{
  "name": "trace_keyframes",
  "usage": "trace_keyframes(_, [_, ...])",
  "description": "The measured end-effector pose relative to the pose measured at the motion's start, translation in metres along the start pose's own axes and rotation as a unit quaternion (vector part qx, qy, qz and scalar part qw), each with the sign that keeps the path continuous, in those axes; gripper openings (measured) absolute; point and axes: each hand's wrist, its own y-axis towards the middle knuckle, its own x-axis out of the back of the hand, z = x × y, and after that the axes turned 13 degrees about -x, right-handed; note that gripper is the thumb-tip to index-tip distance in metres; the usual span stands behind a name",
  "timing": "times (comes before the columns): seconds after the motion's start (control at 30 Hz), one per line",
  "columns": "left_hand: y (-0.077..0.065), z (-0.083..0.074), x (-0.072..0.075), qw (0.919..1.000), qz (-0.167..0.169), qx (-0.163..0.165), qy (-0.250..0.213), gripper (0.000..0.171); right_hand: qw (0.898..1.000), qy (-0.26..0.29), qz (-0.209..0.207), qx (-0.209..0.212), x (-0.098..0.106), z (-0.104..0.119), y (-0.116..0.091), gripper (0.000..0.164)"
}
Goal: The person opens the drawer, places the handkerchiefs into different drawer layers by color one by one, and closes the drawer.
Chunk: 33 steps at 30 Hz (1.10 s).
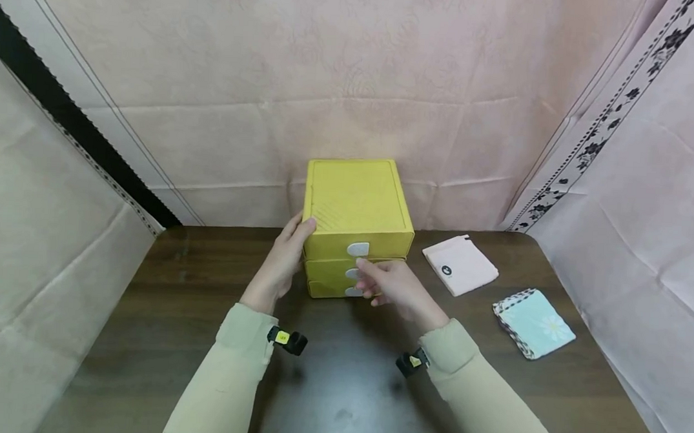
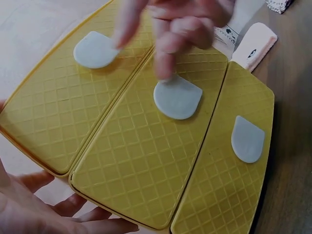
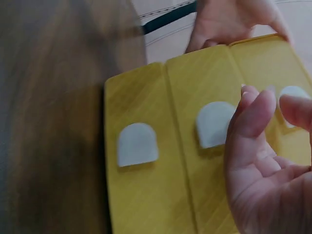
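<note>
A small yellow cabinet [image 1: 356, 197] of three stacked drawers stands on the table, each front carrying a pale rounded pull tab. My left hand [image 1: 284, 259] rests against the cabinet's left side, its fingers along the edge in the left wrist view. In front of the drawers is my right hand [image 1: 393, 286], fingers bent and thumb apart from them, with nothing held between. Its fingertips are close to the top tab [image 2: 92, 51] and the middle tab [image 2: 178, 100]; whether they touch cannot be told. The bottom tab [image 2: 247, 140] is uncovered. All drawers look closed.
A folded white cloth [image 1: 461, 265] lies right of the cabinet. Nearer on the right is a folded light-blue cloth [image 1: 534, 323] with a patterned border. Pale fabric [image 1: 240, 141] hangs behind and beside the brown wooden table [image 1: 143, 356].
</note>
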Motion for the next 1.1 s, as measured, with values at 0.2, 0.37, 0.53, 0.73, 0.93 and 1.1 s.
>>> trace_keyframes(0.2, [-0.001, 0.001, 0.0, 1.0, -0.001, -0.008, 0.0, 0.071, 1.0, 0.007, -0.003, -0.026, -0.004, -0.016, 0.012, 0.061])
trace_keyframes(0.37, [0.0, 0.004, -0.002, 1.0, -0.004, -0.005, -0.001, 0.072, 0.998, 0.048, -0.006, -0.042, -0.013, -0.025, 0.017, 0.058])
trace_keyframes(0.53, [-0.004, 0.003, -0.002, 0.9999, -0.003, -0.01, -0.005, 0.068, 0.995, 0.097, -0.028, -0.023, -0.026, -0.031, 0.021, 0.05])
trace_keyframes(0.73, [-0.004, 0.01, -0.001, 0.9993, 0.019, -0.032, -0.008, 0.061, 0.991, 0.125, -0.049, -0.005, -0.034, -0.039, 0.025, 0.051])
trace_keyframes(0.93, [-0.002, 0.004, 0.004, 0.9951, 0.061, -0.03, -0.072, 0.063, 0.991, 0.123, -0.05, 0.001, -0.035, -0.04, 0.023, 0.056])
trace_keyframes(1.1, [-0.003, -0.001, 0.007, 0.9967, 0.036, -0.002, -0.073, 0.066, 0.992, 0.114, -0.044, -0.001, -0.035, -0.045, 0.021, 0.058])
